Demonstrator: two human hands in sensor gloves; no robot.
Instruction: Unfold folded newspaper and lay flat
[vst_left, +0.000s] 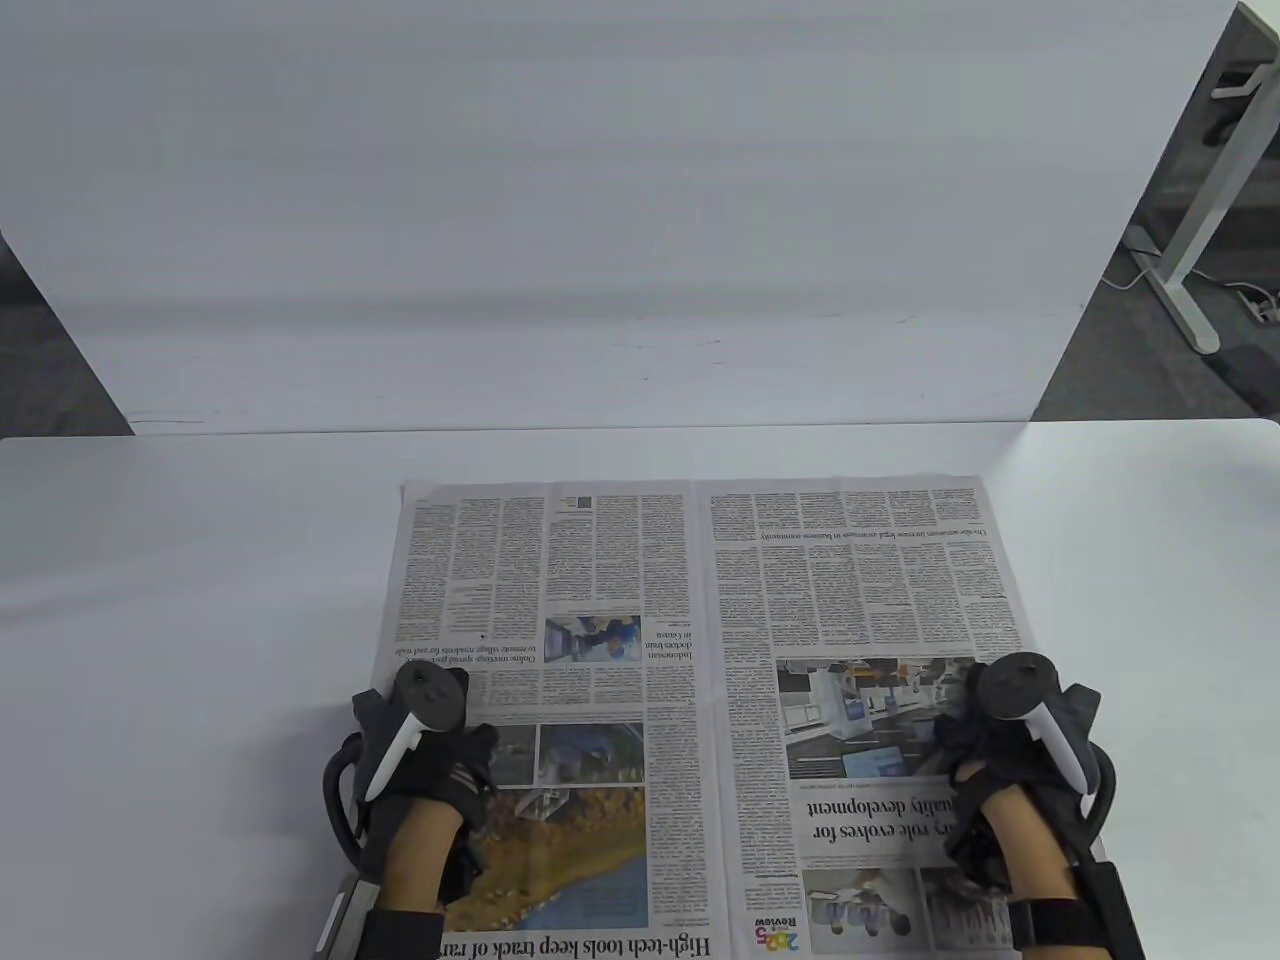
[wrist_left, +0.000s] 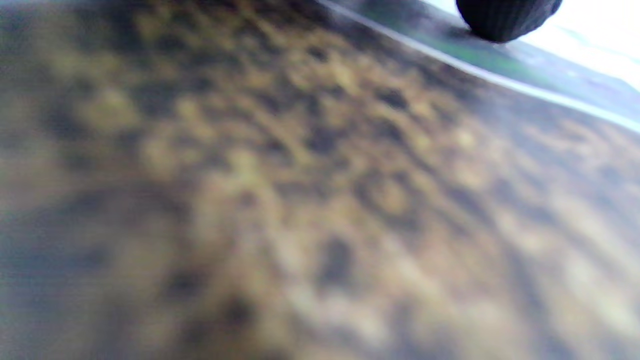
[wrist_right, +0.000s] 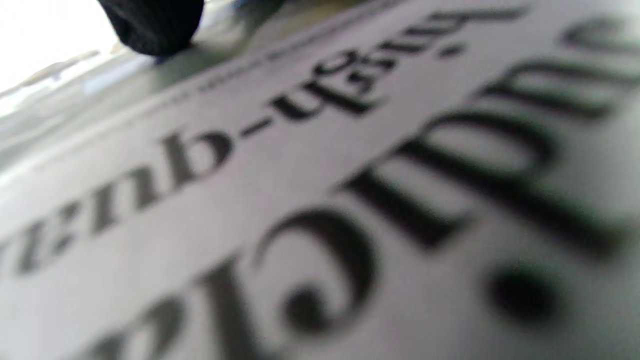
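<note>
White surface (vst_left: 200, 600) bearing opened newspaper (vst_left: 700, 620), left hand (vst_left: 430, 770) pressing at 7 o'clock, right hand (vst_left: 1000, 770) at 5 o'clock, finger positions not discernible.

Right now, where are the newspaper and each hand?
newspaper (vst_left: 620, 560), table view, text columns on its left page
left hand (vst_left: 440, 770), table view, gloved back of hand
right hand (vst_left: 985, 760), table view, gloved back of hand

White table (vst_left: 200, 560) – one opened newspaper (vst_left: 700, 600) spread flat at its near-middle, print upside down
</note>
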